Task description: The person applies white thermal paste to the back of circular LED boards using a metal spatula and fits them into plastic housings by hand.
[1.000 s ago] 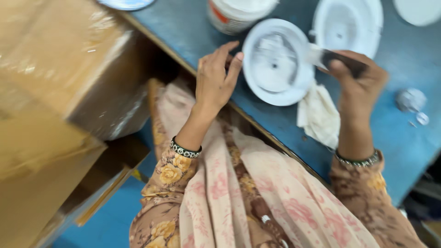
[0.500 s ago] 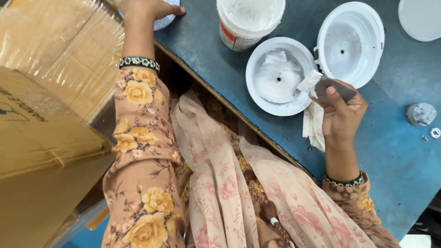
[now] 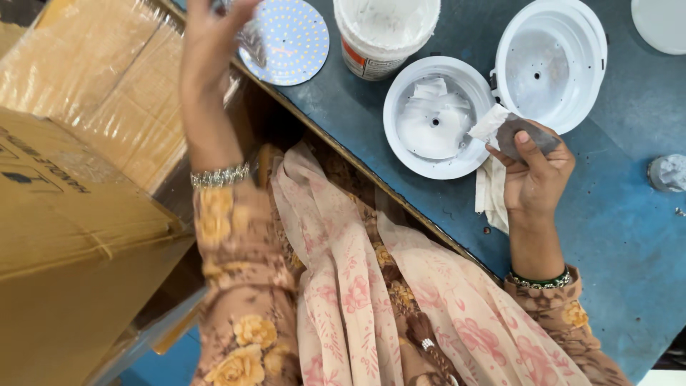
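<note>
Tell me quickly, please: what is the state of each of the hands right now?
Left hand: blurred, fingers on the round dotted disc; a firm grasp cannot be told.
Right hand: closed, holding a flat grey scraper with white paste.

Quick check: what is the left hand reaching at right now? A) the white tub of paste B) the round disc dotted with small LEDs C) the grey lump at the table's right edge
B: the left hand is raised at the round LED disc, its fingers overlapping the disc's left edge.
</note>
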`<action>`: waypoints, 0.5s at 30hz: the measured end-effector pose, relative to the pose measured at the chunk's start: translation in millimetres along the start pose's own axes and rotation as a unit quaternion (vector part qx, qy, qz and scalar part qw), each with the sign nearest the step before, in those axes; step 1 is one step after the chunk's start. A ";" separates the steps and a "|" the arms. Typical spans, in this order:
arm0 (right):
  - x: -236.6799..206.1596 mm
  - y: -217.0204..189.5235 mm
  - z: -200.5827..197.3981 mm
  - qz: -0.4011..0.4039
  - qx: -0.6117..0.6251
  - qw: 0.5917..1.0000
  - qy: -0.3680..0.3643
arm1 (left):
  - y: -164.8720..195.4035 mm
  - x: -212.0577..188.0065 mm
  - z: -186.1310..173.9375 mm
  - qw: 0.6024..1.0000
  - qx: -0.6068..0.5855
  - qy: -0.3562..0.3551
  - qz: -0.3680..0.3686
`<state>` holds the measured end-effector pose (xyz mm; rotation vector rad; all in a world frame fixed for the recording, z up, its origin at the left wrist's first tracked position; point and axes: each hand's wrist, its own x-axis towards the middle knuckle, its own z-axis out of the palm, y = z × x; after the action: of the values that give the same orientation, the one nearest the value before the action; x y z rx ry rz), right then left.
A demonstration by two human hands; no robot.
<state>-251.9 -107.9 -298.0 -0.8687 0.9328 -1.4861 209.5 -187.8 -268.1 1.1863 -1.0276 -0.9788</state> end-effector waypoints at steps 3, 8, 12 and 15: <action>1.0 -1.3 8.0 0.017 0.038 0.999 0.009 | -3.6 -65.1 9.9 0.802 -0.582 -0.127 -0.040; -2.7 -20.4 38.6 -0.053 -0.022 0.989 -0.134 | -36.6 -138.3 104.2 0.777 -0.576 -0.253 -0.010; -19.5 -45.2 69.8 -0.147 -0.187 0.933 -0.270 | -31.1 -146.9 145.2 0.825 -0.518 -0.226 -0.024; -33.4 -58.9 89.3 -0.187 -0.316 0.878 -0.307 | -22.8 -148.0 153.0 0.883 -0.421 -0.209 0.007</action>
<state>-191.8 -78.7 -208.1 -1.9607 0.7828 -1.0723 23.4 -84.9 -293.2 0.2423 -0.7769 -1.5009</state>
